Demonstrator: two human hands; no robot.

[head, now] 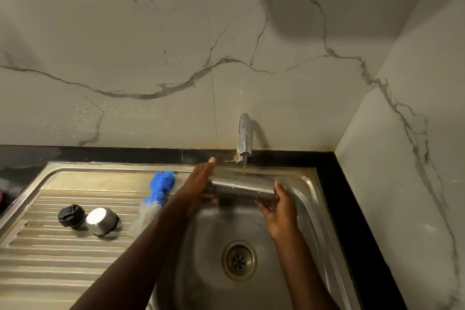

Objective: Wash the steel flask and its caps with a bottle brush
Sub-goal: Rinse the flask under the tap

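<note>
The steel flask (241, 190) lies sideways over the sink basin (305, 199), under a thin stream of water from the tap (244, 137). My left hand (198, 184) presses its left end with fingers mostly straight. My right hand (278, 205) cups the right end from below, fingers curled round it. On the ribbed drainboard (50, 254) stand a black cap (71, 216) and a steel cap (102, 220), side by side. The bottle brush (161, 189), blue bristles over a grey part, lies at the drainboard's right edge behind my left forearm.
The drain (239, 260) sits in the middle of the basin floor. A black counter rim (334, 209) borders the sink at the back and right, against marble walls. Something pink shows at the far left edge (2, 195).
</note>
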